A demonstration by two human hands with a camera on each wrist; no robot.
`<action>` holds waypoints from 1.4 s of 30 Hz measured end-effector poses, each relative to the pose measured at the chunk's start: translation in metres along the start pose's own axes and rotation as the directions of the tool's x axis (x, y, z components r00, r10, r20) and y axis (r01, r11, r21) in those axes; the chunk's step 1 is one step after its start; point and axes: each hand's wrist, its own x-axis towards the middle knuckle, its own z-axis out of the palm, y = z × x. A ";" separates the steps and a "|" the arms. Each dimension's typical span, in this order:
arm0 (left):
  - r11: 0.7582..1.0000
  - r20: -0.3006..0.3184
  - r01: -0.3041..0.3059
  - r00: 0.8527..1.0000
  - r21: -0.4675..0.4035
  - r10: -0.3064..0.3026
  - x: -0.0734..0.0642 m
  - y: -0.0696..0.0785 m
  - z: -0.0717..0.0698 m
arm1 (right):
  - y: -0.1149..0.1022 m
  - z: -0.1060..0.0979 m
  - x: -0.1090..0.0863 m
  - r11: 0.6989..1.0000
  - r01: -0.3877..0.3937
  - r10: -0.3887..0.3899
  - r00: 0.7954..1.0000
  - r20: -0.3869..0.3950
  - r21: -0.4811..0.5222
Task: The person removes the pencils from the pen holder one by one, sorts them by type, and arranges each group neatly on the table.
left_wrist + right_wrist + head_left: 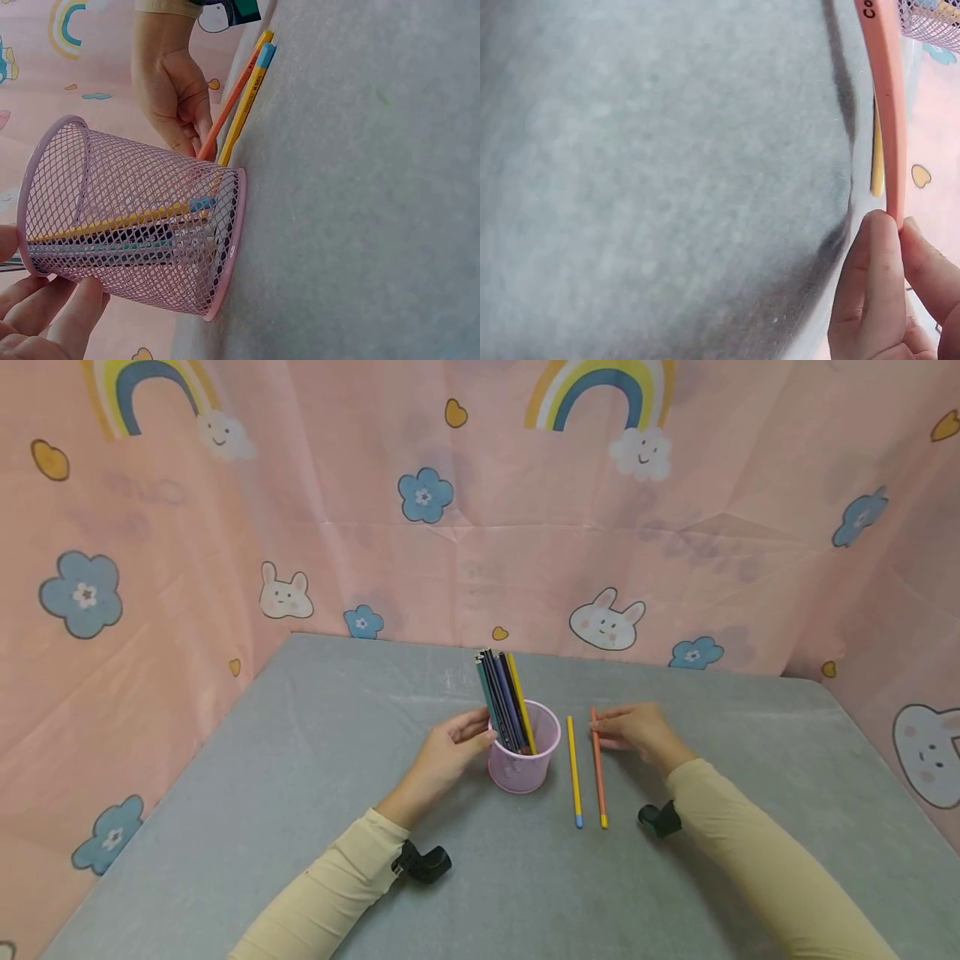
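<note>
1. Orange pencil (599, 768), one, yellow-ended: on the table (337, 877), right of the pink mesh cup (517, 777). Whether any of it is lifted, I cannot tell.
2. My right hand (637, 732), one: thumb and fingertips pinch that pencil near its far end, seemingly so most of the shaft stays free.
3. Yellow pencil (574, 772), one, blue-ended: lies just left of the orange pencil, nearly parallel, untouched.
4. Said pink mesh cup, one: upright, between my left hand (446, 758) and the loose pair.
5. Bunch of pencils (504, 697), count uncertain: inside, leaning leftward, propped by the wall.
6. My left hand, one: thumb and fingers curl round the cup near its rim, probably steadying it against that lopsided load.
7. Patterned cloth (480, 577): behind the table.
</note>
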 end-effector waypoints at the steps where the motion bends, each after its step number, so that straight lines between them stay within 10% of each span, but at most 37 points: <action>1: 1.000 0.000 -0.001 1.000 0.000 0.001 0.000 0.000 0.000 | 0.000 0.000 0.001 1.000 -0.005 0.005 1.000 0.002 0.001; 26: 1.000 0.003 -0.006 1.000 0.006 0.006 0.001 -0.002 0.000 | 0.004 0.002 0.014 0.984 -0.029 0.020 0.998 -0.052 -0.176; 42: 1.000 -0.002 -0.001 1.000 0.004 0.001 0.000 -0.003 0.000 | -0.035 -0.004 -0.021 0.962 0.268 -0.270 0.962 -0.035 -0.053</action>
